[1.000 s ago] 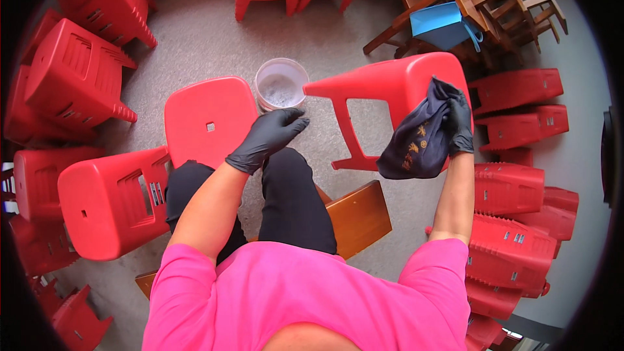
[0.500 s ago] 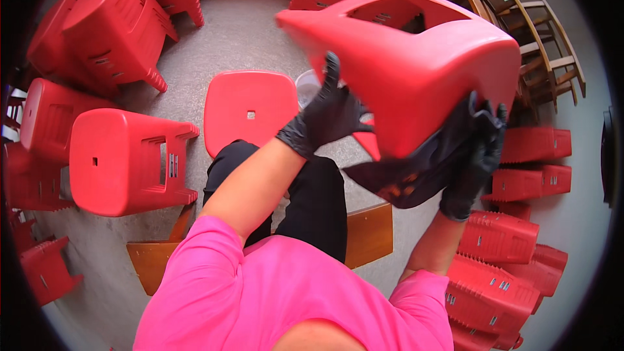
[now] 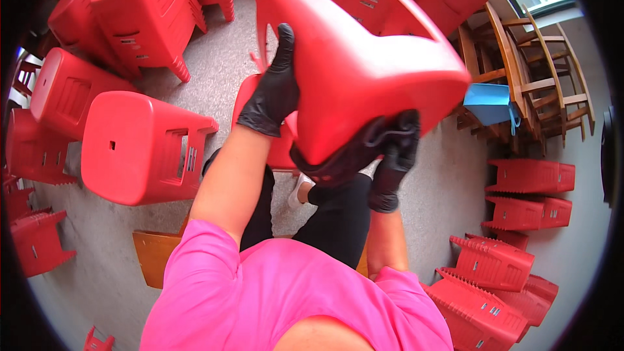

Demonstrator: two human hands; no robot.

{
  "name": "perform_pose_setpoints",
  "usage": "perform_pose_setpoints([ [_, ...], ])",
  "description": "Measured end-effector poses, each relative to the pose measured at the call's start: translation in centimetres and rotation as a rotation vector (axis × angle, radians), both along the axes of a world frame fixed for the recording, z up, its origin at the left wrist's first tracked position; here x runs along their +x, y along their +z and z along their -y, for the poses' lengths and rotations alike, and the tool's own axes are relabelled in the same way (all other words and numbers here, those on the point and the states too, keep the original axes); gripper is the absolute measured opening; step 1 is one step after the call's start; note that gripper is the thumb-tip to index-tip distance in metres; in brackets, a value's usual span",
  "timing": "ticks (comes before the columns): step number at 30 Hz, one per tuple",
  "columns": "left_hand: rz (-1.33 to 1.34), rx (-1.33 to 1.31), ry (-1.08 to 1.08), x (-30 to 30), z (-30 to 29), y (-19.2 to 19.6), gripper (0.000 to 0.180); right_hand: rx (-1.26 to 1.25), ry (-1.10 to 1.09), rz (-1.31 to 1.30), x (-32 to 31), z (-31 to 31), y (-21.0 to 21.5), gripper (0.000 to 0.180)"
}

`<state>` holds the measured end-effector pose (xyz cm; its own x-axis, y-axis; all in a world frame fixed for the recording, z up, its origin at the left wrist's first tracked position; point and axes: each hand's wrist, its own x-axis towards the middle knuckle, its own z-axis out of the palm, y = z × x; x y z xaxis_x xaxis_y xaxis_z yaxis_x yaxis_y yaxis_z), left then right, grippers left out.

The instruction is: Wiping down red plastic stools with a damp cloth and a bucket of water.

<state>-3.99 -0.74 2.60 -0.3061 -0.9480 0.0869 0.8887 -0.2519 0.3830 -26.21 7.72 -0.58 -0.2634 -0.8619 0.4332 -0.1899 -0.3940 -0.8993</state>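
A red plastic stool [image 3: 383,58] is held up in front of me, tilted with its seat end toward me. My left hand [image 3: 273,88], in a black glove, grips its left side, thumb up and fingers hidden behind the plastic. In my black-gloved right hand [image 3: 400,156] is a dark cloth [image 3: 341,161], pressed against the stool's seat end and wrapped under its lower corner. Another red stool [image 3: 281,155] stands on the floor beyond my knees, mostly covered by the raised one.
An upright red stool [image 3: 120,153] stands to my left, with stacked stools [image 3: 146,19] behind it. More stacks [image 3: 484,305] lie along the right side. Wooden furniture [image 3: 513,78] leans at the far right beside a blue container [image 3: 487,101]. A wooden seat [image 3: 151,257] shows beneath me.
The raised stool has moved left and turned in my hands. My right hand and the cloth have shifted left along with it. The whole view has swung a little.
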Motion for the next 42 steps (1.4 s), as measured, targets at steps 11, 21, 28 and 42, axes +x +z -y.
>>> perform_pose_setpoints([
  [11,0.358,0.203,0.200,7.2,-0.5,-6.1,0.058,0.212,0.177,0.135,6.8,-0.1,-7.6,0.058],
  [21,0.764,0.168,0.375,8.1,-2.4,-10.2,0.062,0.069,0.163,0.156,1.2,-3.7,1.3,0.042],
  [28,0.879,0.093,0.435,11.6,-1.9,-13.7,0.062,-0.164,0.258,-0.039,2.0,0.8,8.4,0.028],
  [42,2.165,-0.472,1.125,4.1,-2.6,-4.7,0.063,-0.364,-0.003,-0.839,3.8,4.0,1.7,0.034],
])
